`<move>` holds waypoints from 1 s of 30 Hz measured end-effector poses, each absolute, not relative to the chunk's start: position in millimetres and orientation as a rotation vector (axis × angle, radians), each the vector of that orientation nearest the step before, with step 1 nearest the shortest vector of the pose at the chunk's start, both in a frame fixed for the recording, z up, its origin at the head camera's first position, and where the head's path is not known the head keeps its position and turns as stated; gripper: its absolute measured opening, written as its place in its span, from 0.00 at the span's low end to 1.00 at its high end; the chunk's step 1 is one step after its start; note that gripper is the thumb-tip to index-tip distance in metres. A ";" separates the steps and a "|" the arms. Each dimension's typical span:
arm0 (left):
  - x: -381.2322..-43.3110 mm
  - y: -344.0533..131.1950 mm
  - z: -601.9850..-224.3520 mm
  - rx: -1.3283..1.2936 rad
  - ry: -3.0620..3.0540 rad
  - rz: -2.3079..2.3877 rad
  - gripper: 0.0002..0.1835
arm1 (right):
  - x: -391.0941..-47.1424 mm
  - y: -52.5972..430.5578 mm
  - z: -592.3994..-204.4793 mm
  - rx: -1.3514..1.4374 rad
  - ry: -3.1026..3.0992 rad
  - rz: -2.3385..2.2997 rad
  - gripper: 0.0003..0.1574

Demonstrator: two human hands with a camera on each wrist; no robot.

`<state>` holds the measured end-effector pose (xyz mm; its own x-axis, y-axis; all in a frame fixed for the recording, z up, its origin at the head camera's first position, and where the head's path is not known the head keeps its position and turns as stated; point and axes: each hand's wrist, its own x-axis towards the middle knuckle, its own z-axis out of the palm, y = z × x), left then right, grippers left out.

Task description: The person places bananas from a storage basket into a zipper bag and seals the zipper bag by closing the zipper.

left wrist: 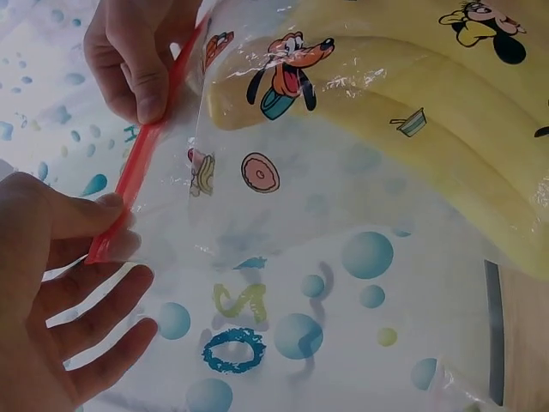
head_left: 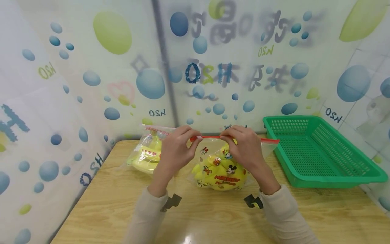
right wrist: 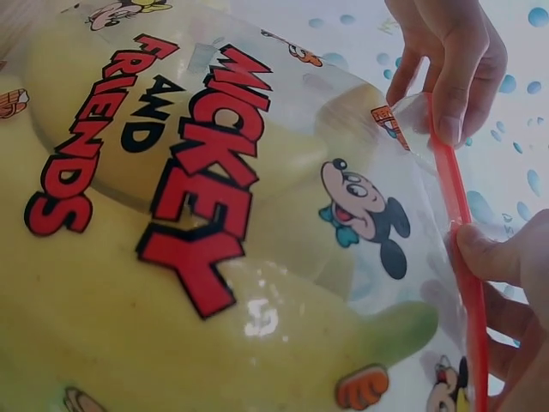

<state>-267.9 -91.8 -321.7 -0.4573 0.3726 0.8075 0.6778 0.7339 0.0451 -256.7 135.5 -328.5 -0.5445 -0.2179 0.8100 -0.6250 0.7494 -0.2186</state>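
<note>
A clear zip bag (head_left: 226,178) printed with cartoon characters and red lettering stands upright on the table, with yellow bananas (right wrist: 283,343) inside. Its red zip strip (head_left: 210,137) runs along the top. My left hand (head_left: 176,147) pinches the strip near its left end between thumb and index finger; in the left wrist view the other fingers (left wrist: 107,296) spread away below. Farther along the same strip, my right hand (head_left: 245,145) pinches it between thumb and fingers. In the right wrist view my right thumb (right wrist: 485,249) presses on the red edge.
Behind my left hand lies another clear bag (head_left: 146,154) with red hearts and bananas in it. A green plastic basket (head_left: 338,181) sits at the right of the wooden table (head_left: 210,217). A patterned curtain (head_left: 210,112) hangs right behind the table's far edge.
</note>
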 end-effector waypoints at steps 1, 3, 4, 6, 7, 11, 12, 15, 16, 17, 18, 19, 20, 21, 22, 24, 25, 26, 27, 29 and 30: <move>-268.0 -93.3 -321.2 -0.790 -2.093 -0.468 0.05 | -256.8 135.9 -328.6 0.631 -2.126 0.631 0.04; -268.2 -95.9 -320.0 -0.787 -2.089 -0.475 0.05 | -257.1 136.8 -329.2 0.629 -2.125 0.633 0.04; -268.2 -96.9 -319.3 -0.785 -2.087 -0.479 0.04 | -257.2 137.2 -329.4 0.628 -2.123 0.633 0.03; -268.4 -98.4 -318.1 -0.783 -2.084 -0.484 0.04 | -257.4 137.6 -329.3 0.630 -2.119 0.632 0.03; -268.5 -99.1 -317.7 -0.782 -2.083 -0.488 0.04 | -257.4 137.6 -329.2 0.632 -2.118 0.629 0.03; -270.3 -100.5 -318.6 -0.787 -2.086 -0.517 0.04 | -257.0 138.8 -328.2 0.652 -2.133 0.615 0.03; -270.8 -101.0 -319.6 -0.796 -2.092 -0.537 0.04 | -256.4 140.0 -328.3 0.659 -2.147 0.613 0.04; -273.6 -103.2 -325.7 -0.830 -2.149 -0.655 0.05 | -253.3 146.0 -329.1 0.674 -2.189 0.598 0.08; -274.8 -104.0 -328.3 -0.842 -2.173 -0.717 0.05 | -252.3 148.9 -330.2 0.669 -2.191 0.592 0.11; -276.3 -104.7 -331.2 -0.851 -2.196 -0.782 0.05 | -251.9 152.3 -331.3 0.652 -2.178 0.595 0.15; -278.2 -105.3 -334.7 -0.853 -2.215 -0.843 0.05 | -251.8 155.8 -332.6 0.613 -2.144 0.614 0.21; -280.5 -105.6 -338.3 -0.852 -2.226 -0.908 0.05 | -251.9 159.9 -334.1 0.560 -2.096 0.648 0.26; -282.6 -105.7 -341.7 -0.850 -2.224 -0.975 0.06 | -251.9 164.4 -335.9 0.498 -2.044 0.698 0.31; -284.6 -105.4 -344.7 -0.849 -2.215 -1.042 0.06 | -251.2 169.3 -337.4 0.432 -2.002 0.768 0.36; -287.0 -105.0 -347.5 -0.847 -2.198 -1.097 0.06 | -251.0 174.2 -339.6 0.363 -1.965 0.868 0.41; -291.5 -103.7 -352.8 -0.843 -2.157 -1.188 0.07 | -247.3 184.1 -343.5 0.238 -1.925 1.137 0.47; -293.4 -103.1 -354.9 -0.844 -2.133 -1.231 0.07 | -244.4 188.9 -346.1 0.185 -1.934 1.278 0.50; -295.0 -102.4 -356.8 -0.840 -2.115 -1.267 0.07 | -241.5 192.7 -349.1 0.138 -1.951 1.423 0.53; -296.6 -101.7 -358.6 -0.832 -2.102 -1.299 0.06 | -238.7 195.7 -352.8 0.095 -1.956 1.573 0.56; -299.4 -101.0 -361.8 -0.801 -2.086 -1.345 0.06 | -235.5 198.7 -362.5 0.027 -1.955 1.827 0.59; -300.4 -100.9 -363.2 -0.783 -2.078 -1.369 0.05 | -235.4 198.6 -367.5 0.011 -1.958 1.923 0.60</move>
